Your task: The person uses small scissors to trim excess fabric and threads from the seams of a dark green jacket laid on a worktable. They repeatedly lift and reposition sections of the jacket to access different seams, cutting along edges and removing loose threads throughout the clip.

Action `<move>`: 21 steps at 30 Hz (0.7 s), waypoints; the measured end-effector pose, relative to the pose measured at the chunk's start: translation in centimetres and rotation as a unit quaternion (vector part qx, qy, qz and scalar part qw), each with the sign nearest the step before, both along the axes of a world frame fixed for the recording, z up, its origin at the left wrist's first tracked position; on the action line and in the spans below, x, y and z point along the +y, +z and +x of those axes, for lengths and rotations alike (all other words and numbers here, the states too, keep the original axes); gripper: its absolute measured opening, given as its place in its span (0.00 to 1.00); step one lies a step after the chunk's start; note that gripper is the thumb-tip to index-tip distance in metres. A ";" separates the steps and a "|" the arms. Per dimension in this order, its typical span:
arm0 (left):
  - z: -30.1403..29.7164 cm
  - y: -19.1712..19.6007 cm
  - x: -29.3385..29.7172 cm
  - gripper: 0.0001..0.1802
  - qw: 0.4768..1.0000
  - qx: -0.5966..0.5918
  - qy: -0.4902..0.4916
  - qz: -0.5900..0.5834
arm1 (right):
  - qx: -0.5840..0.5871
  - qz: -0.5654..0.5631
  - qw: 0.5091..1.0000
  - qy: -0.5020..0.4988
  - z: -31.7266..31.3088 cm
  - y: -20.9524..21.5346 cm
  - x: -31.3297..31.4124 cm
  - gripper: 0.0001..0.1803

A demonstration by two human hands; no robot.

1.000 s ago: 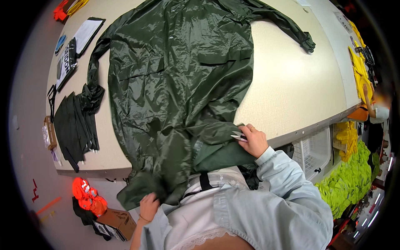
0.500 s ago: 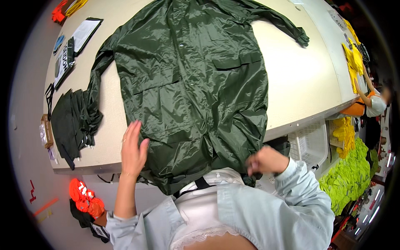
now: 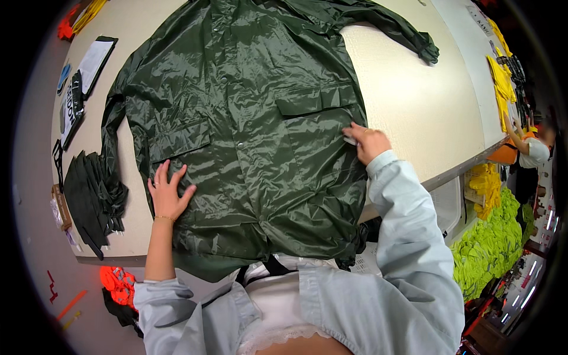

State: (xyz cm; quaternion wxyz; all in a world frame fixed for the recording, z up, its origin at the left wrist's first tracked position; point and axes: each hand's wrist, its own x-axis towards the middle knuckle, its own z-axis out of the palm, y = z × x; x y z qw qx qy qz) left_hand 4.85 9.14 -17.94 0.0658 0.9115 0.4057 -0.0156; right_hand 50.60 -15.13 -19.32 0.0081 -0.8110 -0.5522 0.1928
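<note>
A dark green raincoat lies spread front up on the table, its snaps running down the middle and its lower hem hanging over the near edge against me. My left hand rests on it with fingers apart, just below the left pocket flap. At the coat's right side, under the right pocket flap, my right hand is closed, fingers curled in. Something small and pale shows at those fingers, too blurred to name.
A stack of dark green fabric pieces lies at the table's left end. Beyond it are packaged items. On the right, a person handles yellow garments above a lime-green garment pile. An orange bundle sits low left.
Both hands have moved farther up the coat, the right one most, from the lower hem to below the pocket flap. The coat sits farther left in view, its front lying flatter.
</note>
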 end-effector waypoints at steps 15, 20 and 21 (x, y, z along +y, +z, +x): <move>29.1 -1.6 2.7 0.14 0.939 -0.284 0.011 -0.195 | 0.167 0.267 0.939 -0.140 9.2 -1.9 12.4 0.08; 30.1 -1.4 6.7 0.21 0.873 -0.199 0.063 -0.440 | 0.227 0.291 0.913 -0.173 9.9 -2.4 14.5 0.09; 30.2 -0.9 7.2 0.21 0.860 -0.183 0.068 -0.471 | 0.222 0.296 0.911 -0.180 9.7 -2.3 14.7 0.10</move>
